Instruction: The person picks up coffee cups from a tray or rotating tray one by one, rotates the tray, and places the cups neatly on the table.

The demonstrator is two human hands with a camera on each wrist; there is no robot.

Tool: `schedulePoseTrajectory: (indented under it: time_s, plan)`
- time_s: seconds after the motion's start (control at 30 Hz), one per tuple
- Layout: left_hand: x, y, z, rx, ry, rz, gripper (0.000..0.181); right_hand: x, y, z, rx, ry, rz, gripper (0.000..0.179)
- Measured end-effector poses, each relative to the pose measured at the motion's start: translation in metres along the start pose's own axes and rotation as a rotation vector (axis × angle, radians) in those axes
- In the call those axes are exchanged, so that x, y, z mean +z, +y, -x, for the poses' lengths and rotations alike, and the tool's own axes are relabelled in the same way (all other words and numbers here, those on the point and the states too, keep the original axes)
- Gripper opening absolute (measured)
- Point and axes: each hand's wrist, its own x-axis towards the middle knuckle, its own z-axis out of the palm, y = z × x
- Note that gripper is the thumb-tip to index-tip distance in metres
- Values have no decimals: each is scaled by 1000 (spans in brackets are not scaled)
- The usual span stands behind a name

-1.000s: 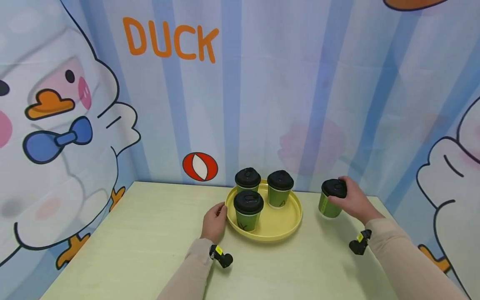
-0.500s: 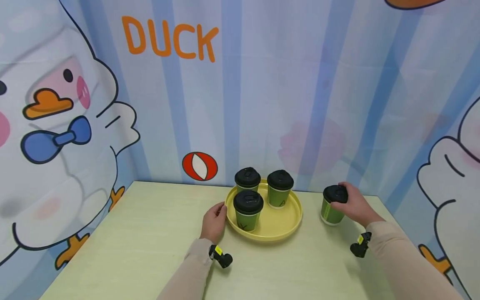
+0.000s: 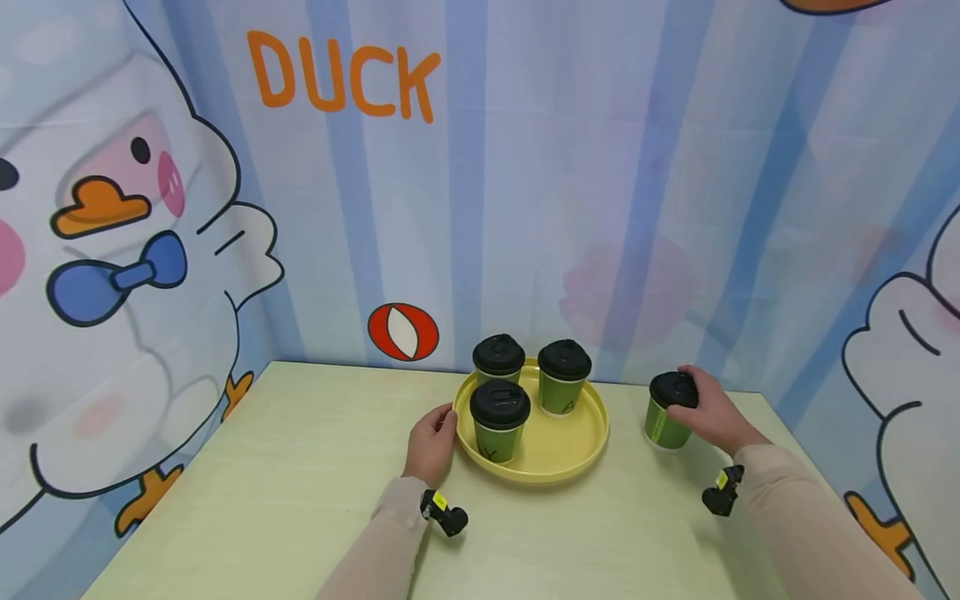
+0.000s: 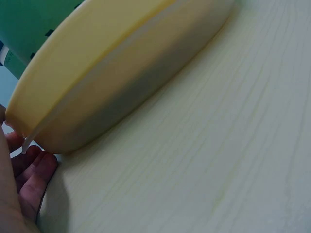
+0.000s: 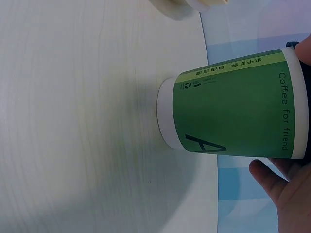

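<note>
My right hand [image 3: 716, 414] grips a green paper coffee cup [image 3: 663, 427] by its black lid, right of the tray. In the right wrist view that cup [image 5: 233, 104] stands upright, its white base at the tabletop. My left hand [image 3: 430, 446] holds the left rim of a round yellow tray [image 3: 558, 471]. The left wrist view shows fingers [image 4: 41, 174] curled at the edge of this tray [image 4: 92, 73]. On the tray's left half stand a front cup [image 3: 497, 429] and a back cup [image 3: 498, 357]; a third cup [image 3: 561, 387] is behind the middle. All have black lids.
The pale yellow table [image 3: 315, 467] ends at a blue-and-white striped cloth backdrop [image 3: 517, 167] with duck pictures. Small black wrist cameras sit on both sleeves. The tray lies near the table's back edge.
The right hand has lowered the held cup to the tabletop, slightly nearer and to the right. The left hand and the tray have stayed in place.
</note>
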Motion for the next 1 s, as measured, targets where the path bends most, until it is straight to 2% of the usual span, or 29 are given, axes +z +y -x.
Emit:
schedulePoseTrajectory:
  time_s: [0.2,0.33,0.43,0.57,0.7,0.87,1.0]
  plan:
    - [-1,2,1,-7,-4,4,38,-1,2,0,2,-19,6,85]
    - [-2,5,2,-2,-12,7,38,-5,-1,1,26,-34,0,96]
    - [-2,6,3,1,-14,6,38,-9,-8,2,23,-14,-14,100]
    - [-2,5,2,-6,-11,-4,39,-14,-21,3,-33,90,-15,92]
    - [-2,4,1,-9,-5,-10,39,-13,-38,0,-116,222,37,82]
    - [-2,5,2,-15,-4,-6,39,1,-60,-6,-203,339,45,65]
    - [-1,5,3,-10,-10,-5,39,17,-71,-7,-281,373,10,56]
